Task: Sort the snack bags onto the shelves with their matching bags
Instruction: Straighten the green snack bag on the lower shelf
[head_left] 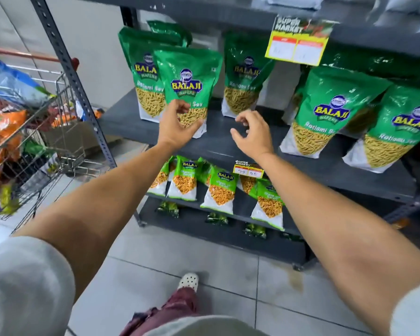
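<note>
Head view: grey sleeves and bare forearms reach out over tiled floor. Left hand [177, 127] curls loosely in front of the lower part of a green Ratlami Sev bag [188, 86] standing on the grey shelf [228, 139]; fingers half open, can't tell if touching. Right hand [250, 134] hovers beside it over bare shelf, fingers spread and curled, holding nothing. More matching bags stand behind and right. Smaller green bags [220, 187] on the shelf below. Cart [34, 132] of mixed snack bags at far left
</note>
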The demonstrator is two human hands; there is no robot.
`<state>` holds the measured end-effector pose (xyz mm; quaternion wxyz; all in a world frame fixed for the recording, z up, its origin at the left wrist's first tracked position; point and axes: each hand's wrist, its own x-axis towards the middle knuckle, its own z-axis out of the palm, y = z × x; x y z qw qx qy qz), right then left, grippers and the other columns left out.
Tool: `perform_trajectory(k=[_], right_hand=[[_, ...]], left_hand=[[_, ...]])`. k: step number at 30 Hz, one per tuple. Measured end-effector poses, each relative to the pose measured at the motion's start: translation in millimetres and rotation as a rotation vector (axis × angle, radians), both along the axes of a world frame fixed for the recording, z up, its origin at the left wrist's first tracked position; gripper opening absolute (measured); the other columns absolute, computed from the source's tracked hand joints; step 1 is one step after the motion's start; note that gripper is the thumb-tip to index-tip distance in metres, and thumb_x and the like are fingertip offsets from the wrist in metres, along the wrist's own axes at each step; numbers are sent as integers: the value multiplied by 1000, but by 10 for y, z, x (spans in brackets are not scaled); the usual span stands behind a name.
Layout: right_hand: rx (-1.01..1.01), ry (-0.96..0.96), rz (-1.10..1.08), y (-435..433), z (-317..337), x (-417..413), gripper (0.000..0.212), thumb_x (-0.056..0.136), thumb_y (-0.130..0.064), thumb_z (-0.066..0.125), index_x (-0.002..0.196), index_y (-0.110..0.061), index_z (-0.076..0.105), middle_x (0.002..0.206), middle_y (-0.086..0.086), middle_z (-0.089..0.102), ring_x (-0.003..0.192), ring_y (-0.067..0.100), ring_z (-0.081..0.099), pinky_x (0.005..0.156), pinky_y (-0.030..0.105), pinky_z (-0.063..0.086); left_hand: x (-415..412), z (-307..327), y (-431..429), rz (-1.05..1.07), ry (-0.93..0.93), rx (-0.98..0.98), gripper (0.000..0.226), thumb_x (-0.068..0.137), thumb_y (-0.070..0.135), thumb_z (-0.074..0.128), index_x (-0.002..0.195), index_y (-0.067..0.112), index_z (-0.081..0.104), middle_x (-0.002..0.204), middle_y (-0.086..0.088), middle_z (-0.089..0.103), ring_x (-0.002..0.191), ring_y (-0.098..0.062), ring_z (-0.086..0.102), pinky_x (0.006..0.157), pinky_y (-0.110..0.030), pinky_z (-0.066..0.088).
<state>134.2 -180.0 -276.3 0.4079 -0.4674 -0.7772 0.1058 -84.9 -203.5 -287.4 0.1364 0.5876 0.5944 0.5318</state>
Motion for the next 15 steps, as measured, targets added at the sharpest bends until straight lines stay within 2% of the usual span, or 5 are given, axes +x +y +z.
perform_trajectory(k=[5, 9, 11, 15], right_hand=[[-188, 27, -19, 383, -388, -405, 43, 72, -27, 75, 105, -11, 53, 109, 8, 59, 98, 24, 55, 84, 43, 50], [-341, 76, -31, 741, -576, -767, 70, 69, -27, 81, 124, -7, 44, 128, 14, 52, 116, 29, 52, 95, 44, 46], [-430, 106, -35, 921, -680, -927, 83, 67, -27, 84, 132, -9, 37, 137, 14, 47, 123, 29, 49, 100, 41, 43], [-516, 193, -39, 1223, -812, -1131, 98, 63, -22, 88, 141, -8, 29, 146, 13, 42, 133, 28, 42, 105, 34, 36]], left_hand=[[-436, -279, 303, 116, -65, -170, 78, 69, 36, 85, 127, 0, 47, 126, -17, 55, 119, -28, 52, 97, -24, 38], [-646, -421, 651, 145, -98, -279, 102, 67, 38, 86, 144, 3, 29, 148, -17, 39, 139, -29, 37, 115, -34, 30], [-719, -553, 815, 131, -108, -329, 108, 64, 41, 87, 146, 5, 26, 150, -14, 37, 139, -28, 36, 116, -37, 30], [-754, -697, 1056, 83, -136, -350, 108, 58, 40, 90, 143, 13, 29, 143, -8, 46, 129, -23, 47, 111, -40, 39]])
